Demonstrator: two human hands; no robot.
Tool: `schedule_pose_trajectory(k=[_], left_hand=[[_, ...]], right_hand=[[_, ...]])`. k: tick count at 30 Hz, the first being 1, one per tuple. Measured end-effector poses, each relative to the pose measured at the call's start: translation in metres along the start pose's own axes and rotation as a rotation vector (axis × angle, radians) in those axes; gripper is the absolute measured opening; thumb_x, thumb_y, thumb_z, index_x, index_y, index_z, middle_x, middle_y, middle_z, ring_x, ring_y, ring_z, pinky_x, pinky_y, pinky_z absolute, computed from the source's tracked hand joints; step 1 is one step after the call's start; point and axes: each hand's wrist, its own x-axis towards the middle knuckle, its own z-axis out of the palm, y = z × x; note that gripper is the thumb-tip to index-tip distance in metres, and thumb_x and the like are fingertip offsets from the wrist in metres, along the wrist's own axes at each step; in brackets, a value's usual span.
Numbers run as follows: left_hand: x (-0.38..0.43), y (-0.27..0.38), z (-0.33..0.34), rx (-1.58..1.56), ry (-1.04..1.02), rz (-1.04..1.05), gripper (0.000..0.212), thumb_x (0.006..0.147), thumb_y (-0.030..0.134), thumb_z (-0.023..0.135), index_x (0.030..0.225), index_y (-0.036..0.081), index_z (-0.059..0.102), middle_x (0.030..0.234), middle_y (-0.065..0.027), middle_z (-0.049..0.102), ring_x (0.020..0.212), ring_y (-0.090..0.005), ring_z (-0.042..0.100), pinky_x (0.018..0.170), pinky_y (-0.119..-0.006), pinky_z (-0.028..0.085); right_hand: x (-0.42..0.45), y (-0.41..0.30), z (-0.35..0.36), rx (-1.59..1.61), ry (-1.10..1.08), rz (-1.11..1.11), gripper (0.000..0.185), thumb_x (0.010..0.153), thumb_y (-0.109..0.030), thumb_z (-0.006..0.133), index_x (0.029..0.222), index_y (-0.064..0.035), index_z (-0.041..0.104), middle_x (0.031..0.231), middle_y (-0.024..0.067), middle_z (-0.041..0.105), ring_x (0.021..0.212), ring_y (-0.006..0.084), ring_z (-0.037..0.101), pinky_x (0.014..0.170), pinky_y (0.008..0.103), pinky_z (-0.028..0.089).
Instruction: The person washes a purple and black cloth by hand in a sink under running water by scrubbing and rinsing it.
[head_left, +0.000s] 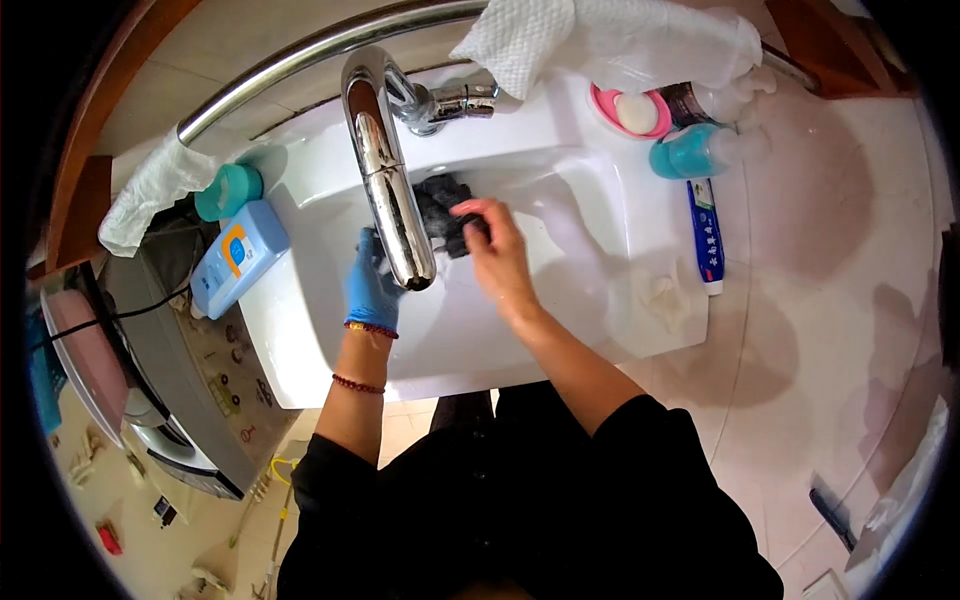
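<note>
A wet black cloth item (441, 206) is bunched in the white washbasin (570, 296), under the chrome faucet spout (390, 187). My right hand (498, 259) is bare and slightly blurred, and pinches the right side of the cloth between thumb and fingers. On the cloth's left side is my left hand (367, 289), in a blue disposable glove. The spout covers much of its fingers, so their grip is hidden; dark material shows close to them.
A blue bottle (240, 259) and teal cup (229, 191) line the basin's left side. A pink soap dish (600, 101), a pump bottle (684, 152) and a toothpaste tube (705, 236) are on the right. White towels (622, 34) hang over the metal rail (330, 56) behind the faucet.
</note>
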Motion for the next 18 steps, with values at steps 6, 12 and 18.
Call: schedule_pose_trajectory(k=[6,12,18], left_hand=[[0.079,-0.09,-0.06,-0.406,-0.591,-0.219,0.037,0.097,0.03,0.046,0.127,0.008,0.051,0.12,-0.0117,0.058,0.107,-0.0266,0.055,0.098,-0.044,0.044],[0.001,-0.07,0.04,-0.162,-0.197,-0.035,0.032,0.098,0.022,0.042,0.125,0.01,0.052,0.119,-0.0113,0.061,0.106,-0.024,0.058,0.093,-0.037,0.049],[0.025,-0.031,0.009,-0.511,-0.408,-0.188,0.042,0.097,0.041,0.045,0.118,0.008,0.058,0.101,-0.0128,0.066,0.086,-0.0239,0.066,0.068,-0.042,0.057]], right_hand=[[-0.065,-0.055,0.033,0.089,-0.273,-0.14,0.021,0.082,0.002,0.06,0.102,-0.003,0.057,0.102,0.0159,0.052,0.091,0.0326,0.055,0.077,0.0363,0.047],[0.018,0.01,0.026,-0.32,0.222,0.08,0.021,0.078,-0.012,0.065,0.096,-0.0029,0.056,0.105,0.018,0.051,0.101,0.0374,0.049,0.086,0.0467,0.041],[-0.064,-0.04,0.054,-0.135,-0.088,-0.124,0.058,0.084,-0.015,0.066,0.135,0.0007,0.043,0.136,0.0255,0.044,0.127,0.0405,0.042,0.106,0.0424,0.033]])
